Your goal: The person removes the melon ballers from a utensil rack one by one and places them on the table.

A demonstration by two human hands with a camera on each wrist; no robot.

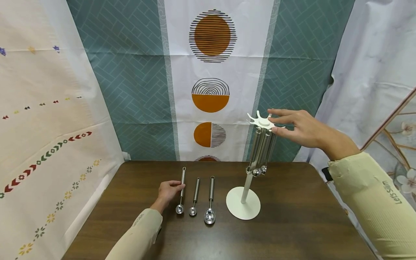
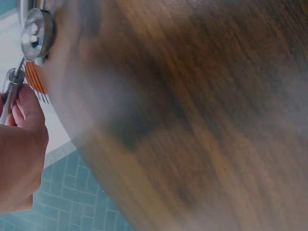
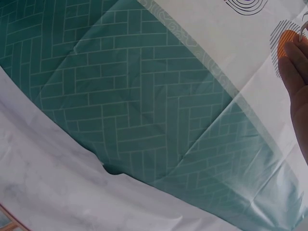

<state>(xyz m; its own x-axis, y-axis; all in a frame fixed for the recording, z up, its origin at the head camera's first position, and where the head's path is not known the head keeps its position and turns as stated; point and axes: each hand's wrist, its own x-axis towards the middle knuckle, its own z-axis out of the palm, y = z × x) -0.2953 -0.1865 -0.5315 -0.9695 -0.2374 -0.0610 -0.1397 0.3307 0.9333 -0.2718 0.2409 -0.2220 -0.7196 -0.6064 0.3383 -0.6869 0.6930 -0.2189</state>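
Note:
In the head view, three steel scoops lie side by side on the brown table, bowls toward me. My left hand [image 1: 169, 190] pinches the handle of the leftmost scoop [image 1: 182, 180]. Its fingers show on a steel handle [image 2: 14, 83] in the left wrist view too. Right of it lie the middle scoop [image 1: 196, 191] and a wider-bowled scoop [image 1: 209, 216]. At the top of a white hanging rack [image 1: 243, 207], my right hand [image 1: 300, 127] reaches in with extended fingers, fingertips and thumb at the hooked rim. Several steel utensils [image 1: 260, 151] hang from the hooks, bowls down.
The rack stands on a round white base right of the scoops. Behind the brown table [image 1: 286, 224] hangs a teal and white cloth [image 1: 130, 90] with orange circles. Patterned cloths [image 1: 42, 126] border the left and right sides.

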